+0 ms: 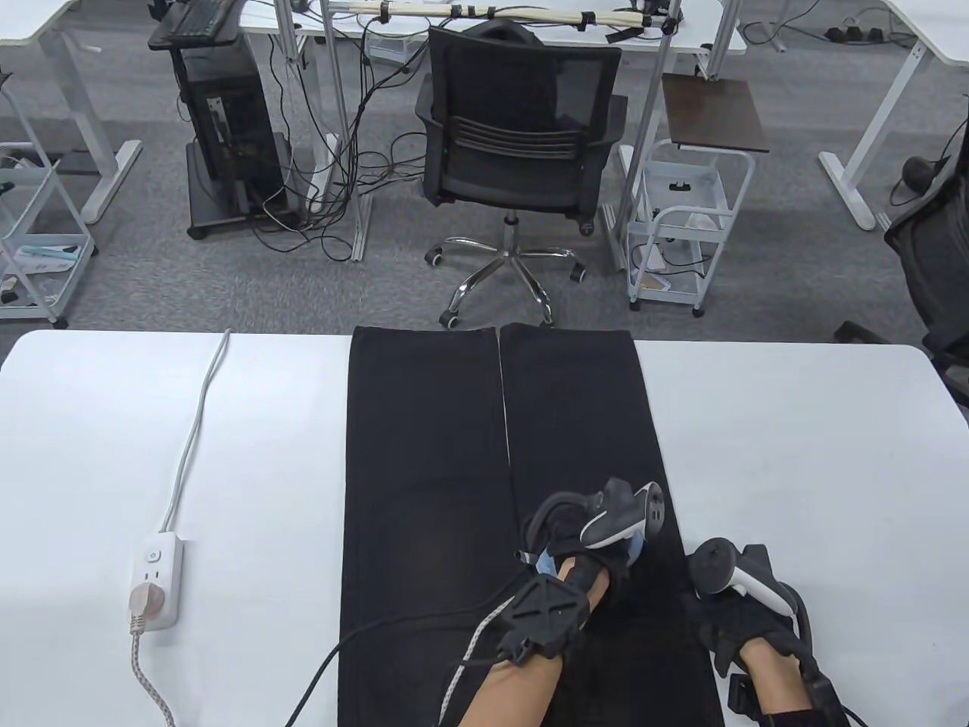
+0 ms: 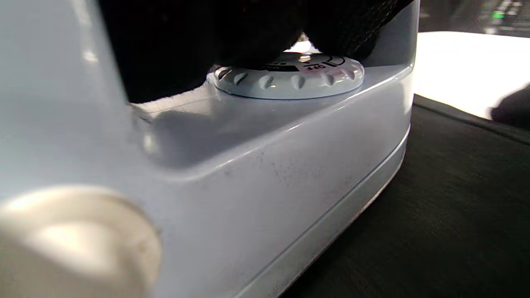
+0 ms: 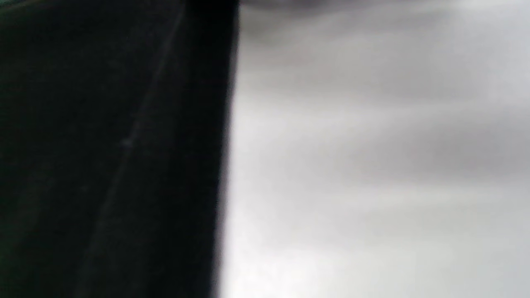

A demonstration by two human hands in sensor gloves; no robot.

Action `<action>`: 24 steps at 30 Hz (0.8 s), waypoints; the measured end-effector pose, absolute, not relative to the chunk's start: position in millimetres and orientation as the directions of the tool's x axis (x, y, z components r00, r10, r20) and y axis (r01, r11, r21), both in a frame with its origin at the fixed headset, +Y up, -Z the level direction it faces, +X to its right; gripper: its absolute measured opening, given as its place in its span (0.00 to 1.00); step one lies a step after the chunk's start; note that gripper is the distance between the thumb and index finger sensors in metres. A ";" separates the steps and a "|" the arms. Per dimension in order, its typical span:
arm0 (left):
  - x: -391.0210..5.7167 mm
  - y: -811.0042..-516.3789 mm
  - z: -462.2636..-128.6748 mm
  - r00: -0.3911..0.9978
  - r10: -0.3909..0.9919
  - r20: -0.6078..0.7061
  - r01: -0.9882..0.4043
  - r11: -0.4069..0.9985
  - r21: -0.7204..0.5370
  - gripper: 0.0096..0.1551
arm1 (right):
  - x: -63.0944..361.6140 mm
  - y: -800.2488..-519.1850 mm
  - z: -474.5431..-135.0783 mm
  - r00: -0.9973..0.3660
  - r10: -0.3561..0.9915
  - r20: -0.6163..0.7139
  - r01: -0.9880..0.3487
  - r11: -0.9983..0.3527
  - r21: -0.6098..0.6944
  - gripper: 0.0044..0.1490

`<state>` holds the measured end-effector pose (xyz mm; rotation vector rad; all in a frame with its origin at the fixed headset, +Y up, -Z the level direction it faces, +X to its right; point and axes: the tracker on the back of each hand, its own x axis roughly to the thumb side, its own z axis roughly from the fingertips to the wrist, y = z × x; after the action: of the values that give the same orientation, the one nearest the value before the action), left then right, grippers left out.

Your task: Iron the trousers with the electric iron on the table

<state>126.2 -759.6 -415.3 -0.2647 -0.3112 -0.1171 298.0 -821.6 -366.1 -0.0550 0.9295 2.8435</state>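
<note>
Black trousers (image 1: 500, 485) are laid flat down the middle of the white worktop (image 1: 795, 454), legs side by side with a thin pale gap between them, hems at the far edge. The iron (image 1: 546, 562) is seen from the table view only as a sliver of pale blue under the left hand (image 1: 583, 545), on the right trouser leg near the near edge. In the left wrist view the iron (image 2: 248, 178) is shown close: a smooth, glossy pale blue body with a rounded lower rim, resting on the dark matte cloth. A white ribbed dial (image 2: 290, 76) marked "OFF" is set on its top, and gloved fingers (image 2: 198, 45) are wrapped over the handle above it, so the left grip is clenched on the iron.

The right hand (image 1: 738, 613) is laid on the right edge of the trousers, just beside the left hand; whether its grip is released or clenched cannot be told. Only blurred black cloth beside white worktop is given by the right wrist view.

A white power strip (image 1: 155, 579) lies on the left of the worktop with a plug in it, and a braided cord (image 1: 473, 644) runs across the trousers to the iron.
</note>
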 end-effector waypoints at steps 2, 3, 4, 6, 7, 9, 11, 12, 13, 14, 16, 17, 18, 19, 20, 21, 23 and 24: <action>131.6 -759.6 -393.4 0.927 -0.069 0.369 0.166 0.957 -0.239 0.23 | 298.2 -821.6 -366.2 -0.987 0.135 -0.083 -0.158 -0.796 0.584 0.44; 133.7 -759.6 -384.7 0.919 -0.068 0.388 0.171 0.957 -0.236 0.22 | 298.2 -821.5 -366.1 -0.987 0.136 -0.083 -0.159 -0.796 0.583 0.43; 137.3 -759.7 -369.9 0.903 -0.066 0.425 0.179 0.956 -0.232 0.23 | 298.4 -821.5 -366.1 -0.987 0.138 -0.084 -0.161 -0.796 0.583 0.43; 141.0 -759.9 -348.4 0.884 -0.037 0.466 0.175 0.951 -0.256 0.22 | 298.7 -821.5 -366.1 -0.986 0.143 -0.085 -0.165 -0.796 0.582 0.43; 142.5 -759.7 -338.3 0.876 -0.022 0.482 0.172 0.948 -0.268 0.22 | 299.0 -821.4 -366.1 -0.986 0.144 -0.085 -0.167 -0.796 0.581 0.43; 145.4 -759.5 -317.5 0.856 0.000 0.517 0.173 0.943 -0.285 0.23 | 299.4 -821.5 -366.2 -0.985 0.147 -0.085 -0.169 -0.797 0.580 0.43; 144.8 -759.5 -303.3 0.846 0.003 0.534 0.176 0.942 -0.285 0.23 | 299.8 -821.2 -366.3 -0.985 0.149 -0.085 -0.170 -0.797 0.579 0.43; 144.3 -759.4 -297.1 0.839 0.004 0.544 0.180 0.942 -0.284 0.23 | 299.9 -821.1 -366.3 -0.985 0.150 -0.085 -0.171 -0.797 0.579 0.43; 142.7 -759.6 -290.8 0.838 0.002 0.546 0.182 0.942 -0.282 0.23 | 300.2 -821.0 -366.2 -0.985 0.150 -0.084 -0.171 -0.798 0.578 0.43; 140.8 -759.6 -285.4 0.844 -0.004 0.536 0.176 0.947 -0.269 0.23 | 300.3 -821.0 -366.1 -0.985 0.151 -0.084 -0.171 -0.799 0.577 0.43; 139.1 -759.6 -284.1 0.843 -0.006 0.538 0.172 0.951 -0.259 0.23 | 301.0 -820.9 -365.9 -0.985 0.152 -0.082 -0.171 -0.800 0.575 0.43; 139.2 -759.6 -284.8 0.843 -0.004 0.538 0.172 0.950 -0.262 0.23 | 301.2 -820.8 -365.8 -0.985 0.153 -0.082 -0.172 -0.800 0.574 0.43; 139.1 -759.4 -285.4 0.843 -0.003 0.537 0.172 0.949 -0.264 0.23 | 301.6 -820.7 -365.8 -0.985 0.155 -0.081 -0.174 -0.801 0.573 0.42; 138.9 -759.4 -287.0 0.844 -0.001 0.537 0.171 0.949 -0.266 0.23 | 301.9 -820.7 -365.8 -0.984 0.157 -0.081 -0.175 -0.800 0.573 0.42; 138.9 -759.3 -291.5 0.848 -0.006 0.530 0.169 0.951 -0.260 0.23 | 302.1 -820.8 -365.8 -0.984 0.159 -0.082 -0.177 -0.800 0.574 0.42; 138.8 -759.0 -297.0 0.857 -0.013 0.515 0.168 0.952 -0.256 0.23 | 302.2 -820.8 -365.8 -0.984 0.160 -0.082 -0.177 -0.800 0.574 0.42; 138.3 -758.5 -314.0 0.882 -0.015 0.471 0.155 0.953 -0.260 0.23 | 302.3 -820.9 -365.6 -0.984 0.157 -0.081 -0.175 -0.800 0.573 0.43; 138.2 -758.3 -320.9 0.890 -0.015 0.457 0.150 0.953 -0.262 0.23 | 302.5 -820.9 -365.7 -0.984 0.157 -0.081 -0.175 -0.800 0.573 0.42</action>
<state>138.2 -758.3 -320.9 -0.2975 -0.4682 -0.0870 302.5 -820.9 -365.7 -0.0434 0.9036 2.8247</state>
